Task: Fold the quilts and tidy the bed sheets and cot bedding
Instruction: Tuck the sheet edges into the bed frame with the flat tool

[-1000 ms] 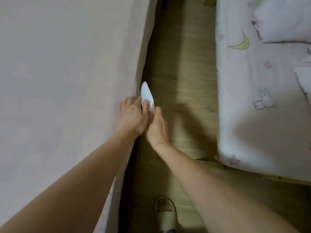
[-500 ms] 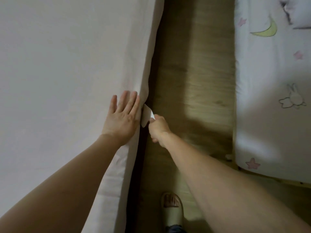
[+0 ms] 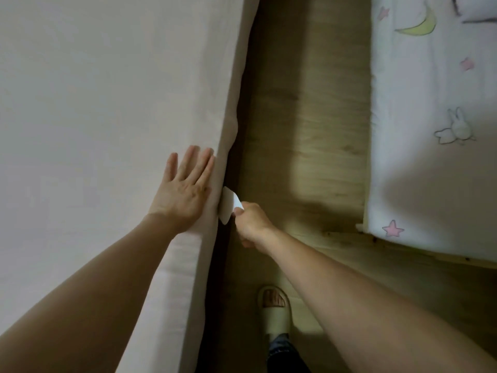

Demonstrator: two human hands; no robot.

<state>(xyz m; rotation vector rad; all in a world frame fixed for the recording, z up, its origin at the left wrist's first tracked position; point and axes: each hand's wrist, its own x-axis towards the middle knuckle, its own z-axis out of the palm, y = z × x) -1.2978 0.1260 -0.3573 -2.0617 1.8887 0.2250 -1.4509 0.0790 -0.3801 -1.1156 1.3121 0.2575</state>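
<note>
A pale pink bed sheet [image 3: 94, 117] covers the big bed on the left, its side hanging down along the edge. My left hand [image 3: 185, 188] lies flat on the sheet at the bed's edge, fingers straight. My right hand [image 3: 248, 220] grips a small white flat tool [image 3: 228, 205] whose tip sits against the sheet's side, just below the mattress edge. On the right lies the cot bedding [image 3: 435, 135], white with a moon, stars and a rabbit printed on it.
A strip of wooden floor [image 3: 304, 117] runs between the bed and the cot. My foot in a beige slipper [image 3: 274, 310] stands on it near the bottom. The cot's wooden frame edge [image 3: 419, 250] shows at lower right.
My left hand has let go of the white tool and flattened on the sheet. My right hand has lowered the tool against the bed's side. The view has shifted left.
</note>
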